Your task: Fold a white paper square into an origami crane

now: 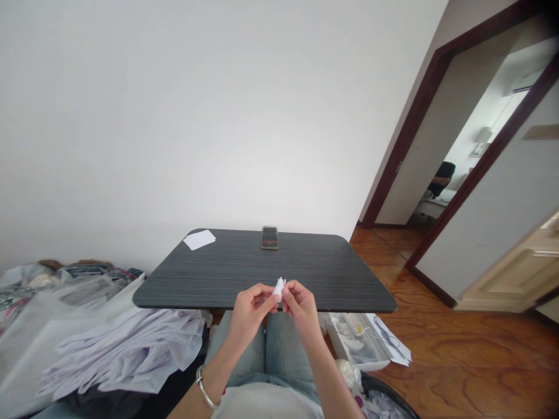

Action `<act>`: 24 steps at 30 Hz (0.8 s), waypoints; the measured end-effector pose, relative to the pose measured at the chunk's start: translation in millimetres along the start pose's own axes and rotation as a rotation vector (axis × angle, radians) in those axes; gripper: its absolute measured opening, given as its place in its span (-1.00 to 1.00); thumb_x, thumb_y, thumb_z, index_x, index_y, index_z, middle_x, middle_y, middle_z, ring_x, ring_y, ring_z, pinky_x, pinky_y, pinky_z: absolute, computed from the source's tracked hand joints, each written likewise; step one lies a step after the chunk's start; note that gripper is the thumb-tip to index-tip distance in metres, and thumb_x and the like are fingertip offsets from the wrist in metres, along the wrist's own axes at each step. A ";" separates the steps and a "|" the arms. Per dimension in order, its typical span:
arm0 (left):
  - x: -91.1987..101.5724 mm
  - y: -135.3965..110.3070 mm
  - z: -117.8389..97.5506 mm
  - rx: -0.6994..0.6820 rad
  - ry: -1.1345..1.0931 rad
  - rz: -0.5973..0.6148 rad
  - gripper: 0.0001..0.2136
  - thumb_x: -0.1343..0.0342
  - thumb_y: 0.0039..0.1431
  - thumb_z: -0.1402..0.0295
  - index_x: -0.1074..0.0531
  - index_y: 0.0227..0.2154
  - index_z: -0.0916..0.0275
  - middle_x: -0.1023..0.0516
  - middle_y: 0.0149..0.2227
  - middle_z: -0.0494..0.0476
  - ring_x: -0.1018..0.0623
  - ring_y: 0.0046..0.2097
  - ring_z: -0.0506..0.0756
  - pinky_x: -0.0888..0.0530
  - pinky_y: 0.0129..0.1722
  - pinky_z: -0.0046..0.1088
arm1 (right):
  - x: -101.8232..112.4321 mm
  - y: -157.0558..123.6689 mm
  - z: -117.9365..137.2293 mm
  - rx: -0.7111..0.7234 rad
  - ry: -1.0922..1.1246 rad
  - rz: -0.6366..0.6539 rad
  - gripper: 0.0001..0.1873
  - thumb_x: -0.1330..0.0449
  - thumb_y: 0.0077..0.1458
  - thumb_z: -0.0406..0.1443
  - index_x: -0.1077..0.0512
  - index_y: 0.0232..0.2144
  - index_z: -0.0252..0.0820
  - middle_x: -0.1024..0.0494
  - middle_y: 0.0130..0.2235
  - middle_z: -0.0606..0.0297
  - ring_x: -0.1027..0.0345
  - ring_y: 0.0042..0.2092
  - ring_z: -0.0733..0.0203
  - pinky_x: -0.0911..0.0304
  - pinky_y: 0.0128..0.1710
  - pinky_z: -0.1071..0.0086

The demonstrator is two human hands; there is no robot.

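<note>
A small folded piece of white paper (278, 288) is pinched between both my hands just above the near edge of the dark table (218, 273). My left hand (250, 305) grips it from the left with fingers curled. My right hand (300, 305) grips it from the right, fingers closed too. A silver bracelet (204, 389) sits on my left wrist. My knees in blue jeans (271, 349) are below the hands.
A white sheet (200, 239) lies at the table's far left corner and a phone (269, 237) stands at the far edge. A heap of white paper and bags (122, 349) is at the left. A white box (362, 343) lies on the wooden floor; a doorway (454, 174) opens at the right.
</note>
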State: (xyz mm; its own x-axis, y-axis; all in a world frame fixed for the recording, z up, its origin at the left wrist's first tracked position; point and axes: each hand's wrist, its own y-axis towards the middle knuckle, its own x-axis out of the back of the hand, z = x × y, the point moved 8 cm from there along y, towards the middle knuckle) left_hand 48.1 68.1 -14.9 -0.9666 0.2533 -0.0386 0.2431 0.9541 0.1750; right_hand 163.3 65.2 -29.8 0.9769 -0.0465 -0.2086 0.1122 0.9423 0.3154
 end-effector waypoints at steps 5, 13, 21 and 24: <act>12.5 -5.0 -10.5 -0.160 0.222 -0.196 -0.89 -0.18 -0.03 0.33 -0.47 -0.51 0.28 -0.53 -0.52 0.08 -0.49 -0.48 0.04 -0.44 -0.46 -0.51 | 7.5 -3.4 6.7 0.037 -0.006 -0.126 -0.80 -0.24 -0.06 -0.18 -0.36 -0.49 -0.18 -0.34 -0.58 0.42 -0.14 -0.60 0.38 -0.01 -0.65 0.51; 7.9 -15.1 -26.3 -0.502 0.547 -0.253 -0.91 -0.10 0.08 0.40 -0.49 -0.37 0.23 -0.43 -0.46 0.04 -0.46 -0.45 0.00 -0.41 -0.49 -0.56 | 7.2 -10.6 17.2 0.063 -0.120 -0.137 -0.82 -0.21 -0.02 -0.21 -0.49 -0.44 -0.22 -0.53 -0.45 0.24 -0.37 -0.41 0.20 -0.18 -0.57 0.48; 3.8 -16.1 -32.4 -0.603 0.668 -0.247 -0.91 -0.09 0.09 0.46 -0.49 -0.37 0.22 -0.52 -0.20 0.18 -0.51 -0.22 0.10 -0.46 -0.32 -0.44 | 7.6 -8.4 9.7 0.016 0.036 -0.163 -0.86 -0.27 -0.10 -0.25 -0.49 -0.45 -0.20 -0.56 -0.46 0.28 -0.41 -0.43 0.23 -0.30 -0.51 0.45; 2.4 -15.2 -30.0 -0.608 0.665 -0.217 -0.91 -0.09 0.09 0.46 -0.48 -0.35 0.22 -0.54 -0.17 0.19 -0.52 -0.14 0.13 -0.45 -0.16 -0.34 | 7.7 -8.0 9.7 0.014 0.054 -0.166 -0.86 -0.28 -0.11 -0.24 -0.48 -0.47 -0.21 -0.54 -0.48 0.29 -0.39 -0.45 0.25 -0.30 -0.51 0.45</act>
State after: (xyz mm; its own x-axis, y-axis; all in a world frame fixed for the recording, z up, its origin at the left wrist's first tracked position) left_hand 39.7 49.5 11.9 -0.8795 -0.2442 0.4085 0.1487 0.6743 0.7233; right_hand 171.7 54.1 -24.8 0.9338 -0.1826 -0.3077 0.2737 0.9184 0.2856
